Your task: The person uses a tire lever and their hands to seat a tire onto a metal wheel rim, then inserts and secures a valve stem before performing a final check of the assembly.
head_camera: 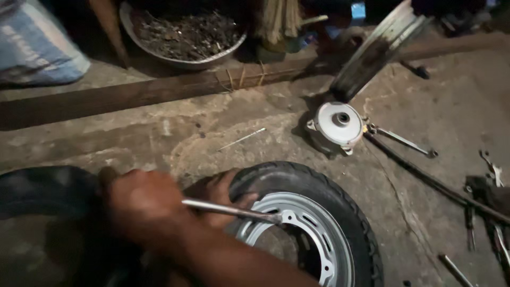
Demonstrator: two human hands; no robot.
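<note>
Head view: right hand point(146, 204) levers tyre iron point(234, 211) at rim point(313, 223) edge.

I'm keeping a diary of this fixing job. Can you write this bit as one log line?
left hand: grips metal lever | right hand: on tyre | lever tip: at silver rim | nearby: hub, loose tools on concrete floor

The scene is dim, lit by a weak warm light that falls mostly on the concrete floor point(255, 122) in the middle and right, while the far edge and the near left corner sink into near-black shadow. The white hub point(338, 126) and the silver wheel rim point(313, 223) catch the brightest glints, without harsh glare. The near hand point(146, 204) and forearm are smeared by motion blur, and the whole picture is soft and grainy, with detail lost in the dark tyre point(324, 191).
</note>
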